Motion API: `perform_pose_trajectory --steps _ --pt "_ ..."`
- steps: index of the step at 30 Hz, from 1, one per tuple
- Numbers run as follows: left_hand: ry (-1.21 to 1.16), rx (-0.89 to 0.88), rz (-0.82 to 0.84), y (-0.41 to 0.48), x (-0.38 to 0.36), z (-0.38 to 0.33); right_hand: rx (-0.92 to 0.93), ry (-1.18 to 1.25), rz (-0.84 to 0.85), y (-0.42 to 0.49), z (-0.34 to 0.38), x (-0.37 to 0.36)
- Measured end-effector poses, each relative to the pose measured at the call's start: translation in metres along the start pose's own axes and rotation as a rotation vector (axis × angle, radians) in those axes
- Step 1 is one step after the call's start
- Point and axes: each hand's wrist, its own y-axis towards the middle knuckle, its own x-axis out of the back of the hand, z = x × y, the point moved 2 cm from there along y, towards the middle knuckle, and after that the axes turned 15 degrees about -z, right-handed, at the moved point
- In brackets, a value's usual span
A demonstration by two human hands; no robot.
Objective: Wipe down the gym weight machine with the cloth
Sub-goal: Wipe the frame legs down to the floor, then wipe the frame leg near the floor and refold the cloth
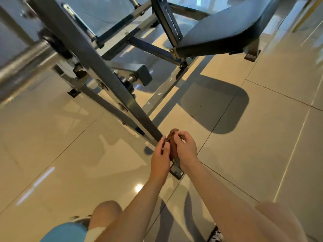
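- Underfoot, glossy beige tiled floor [262,137], carrying reflections and the machine's dark shadow.
- Dark grey steel-tube weight machine frame [97,67], bolted at its joints, filling the upper left; one long diagonal leg tube [132,109] runs down to the hands.
- Black padded seat [223,27], upper right, mounted on the frame.
- Silver round metal bar [26,62], blurred, jutting in from the left edge.
- Light blue shorts [66,231] and a bare knee at the bottom edge.
- Right hand [185,149], fingers curled over the cloth, thumb pressed on its top.
- Left hand [160,158], just beside the right, fingertips pinching the cloth's near edge.
- Small crumpled brown cloth [172,151], bunched between both hands, against the lower end of the leg tube.
- Flat dark metal foot plate [176,171], on the floor beneath the wrists.
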Motion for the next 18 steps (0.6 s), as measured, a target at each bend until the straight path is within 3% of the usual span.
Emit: perform_pose_trajectory --steps 5,9,18 --pt "0.063 0.074 0.003 -0.038 -0.002 -0.102 -0.165 0.089 0.022 -0.038 0.103 0.044" --pt "0.048 0.119 -0.070 -0.068 -0.006 -0.183 -0.187 0.031 0.066 -0.056 0.191 0.077" --pt "-0.081 0.199 -0.239 -0.070 -0.013 -0.320 0.034 -0.196 0.217 -0.054 0.339 0.086"
